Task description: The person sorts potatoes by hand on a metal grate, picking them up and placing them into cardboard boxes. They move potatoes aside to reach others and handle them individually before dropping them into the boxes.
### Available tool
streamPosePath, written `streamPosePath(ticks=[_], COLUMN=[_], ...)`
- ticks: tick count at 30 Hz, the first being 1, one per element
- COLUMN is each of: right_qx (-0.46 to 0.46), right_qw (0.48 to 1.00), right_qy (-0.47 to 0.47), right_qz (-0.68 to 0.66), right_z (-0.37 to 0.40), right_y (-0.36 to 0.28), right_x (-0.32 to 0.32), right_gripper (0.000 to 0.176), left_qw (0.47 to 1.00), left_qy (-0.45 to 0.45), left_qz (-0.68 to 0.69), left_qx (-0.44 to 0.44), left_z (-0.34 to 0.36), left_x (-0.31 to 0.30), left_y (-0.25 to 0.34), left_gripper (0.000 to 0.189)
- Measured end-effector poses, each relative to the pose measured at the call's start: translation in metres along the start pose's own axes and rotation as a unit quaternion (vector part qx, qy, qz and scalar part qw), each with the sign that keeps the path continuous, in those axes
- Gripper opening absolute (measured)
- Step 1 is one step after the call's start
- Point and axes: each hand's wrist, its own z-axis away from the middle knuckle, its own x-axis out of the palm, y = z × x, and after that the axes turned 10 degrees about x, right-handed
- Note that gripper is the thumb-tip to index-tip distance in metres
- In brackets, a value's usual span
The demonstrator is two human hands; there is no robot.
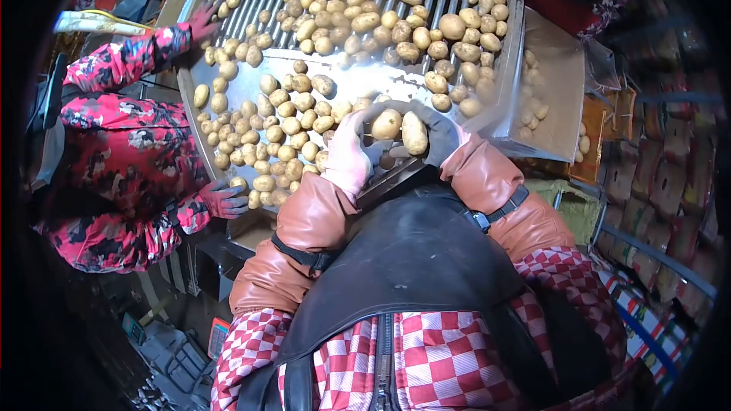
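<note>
- You appear to be handling two potatoes [413, 134], cupped between your left hand [349, 146] and right hand [443, 133], fingers curled round them (which hand carries which, I can't tell).
- Moving them calls for a snug grip.
- From your hands, a dark ledge [392, 184] sits close at 6 o'clock; bare tray [362, 76] opens toward 11.
- Loose potatoes [286, 109] crowd 9; a co-worker's hand [221, 201] rests at 8.

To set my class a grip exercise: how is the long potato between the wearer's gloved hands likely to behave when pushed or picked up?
The long potato would probably roll sideways more readily than end over end, given its rounded, elongated shape. Its plump, seemingly undented body suggests it's stiff. Its skin looks fairly smooth, so it might slip a little.
</note>
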Motion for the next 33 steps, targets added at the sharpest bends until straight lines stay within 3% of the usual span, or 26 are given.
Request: streamPosePath(ticks=[2,3,6,8,12,14,15,16,18,19,20,22,24,26,28,29,32,33], right_qx=[-0.056,-0.056,-0.083,-0.121,-0.063,-0.185,-0.146,-0.147,-0.111,-0.096,-0.095,-0.048,-0.038,-0.065,-0.072,-0.076,-0.042,-0.029], right_qw=[0.953,0.922,0.887,0.876,0.904,0.840,0.882,0.881,0.916,0.895,0.895,0.913,0.919,0.923,0.938,0.951,0.976,0.986], right_qy=[0.121,0.200,0.243,0.261,0.270,0.284,0.270,0.270,0.317,0.348,0.347,0.305,0.284,0.270,0.242,0.215,0.155,0.108], right_qz=[0.271,0.328,0.384,0.388,0.326,0.424,0.358,0.361,0.219,0.262,0.265,0.267,0.273,0.266,0.240,0.209,0.148,0.120], right_z=[-0.003,-0.002,-0.009,-0.007,-0.010,-0.015,-0.019,-0.020,-0.012,-0.003,-0.003,-0.001,0.001,0.003,0.002,0.001,0.000,0.002], right_y=[0.000,0.000,0.002,0.005,0.010,0.019,0.018,0.021,0.026,0.025,0.025,0.024,0.027,0.029,0.032,0.033,0.025,0.020], right_x=[-0.006,-0.007,-0.023,-0.030,-0.042,-0.057,-0.058,-0.058,0.004,0.031,0.023,-0.003,0.001,0.007,-0.006,-0.012,-0.016,-0.005], right_gripper=[0.056,0.053,0.049,0.043,0.039,0.037,0.037,0.037,0.043,0.054,0.054,0.065,0.063,0.056,0.052,0.048,0.046,0.047], left_qw=[0.974,0.974,0.959,0.950,0.955,0.941,0.941,0.953,0.963,0.998,0.982,0.975,0.964,0.973,0.953,0.976,0.972,0.981], left_qy=[0.006,0.005,-0.022,-0.049,-0.049,-0.049,-0.048,-0.056,-0.063,-0.042,-0.020,-0.029,-0.070,-0.073,-0.043,-0.029,-0.007,-0.013], left_qz=[-0.193,-0.192,-0.253,-0.287,-0.276,-0.301,-0.301,-0.273,-0.244,-0.034,0.178,0.192,0.220,0.198,0.235,0.157,0.203,0.157], left_qx=[0.120,0.122,0.129,0.110,0.101,0.145,0.147,0.121,0.097,0.014,-0.067,-0.106,-0.135,-0.096,-0.189,-0.151,-0.119,-0.108], left_z=[-0.002,-0.003,-0.002,0.001,0.012,0.018,0.020,0.021,0.023,0.022,0.024,0.024,0.024,0.022,0.022,0.022,0.024,0.023], left_x=[0.001,0.001,0.004,0.005,0.008,0.009,0.008,0.005,-0.001,-0.002,-0.004,-0.012,-0.018,-0.015,-0.012,-0.011,-0.006,-0.008], left_y=[0.007,0.011,0.017,0.017,0.028,0.032,0.030,0.025,0.012,0.003,-0.002,0.017,0.018,0.022,0.034,0.028,0.024,0.023], left_gripper=[0.063,0.063,0.059,0.059,0.057,0.054,0.054,0.057,0.060,0.063,0.066,0.066,0.062,0.053,0.044,0.036,0.031,0.026])
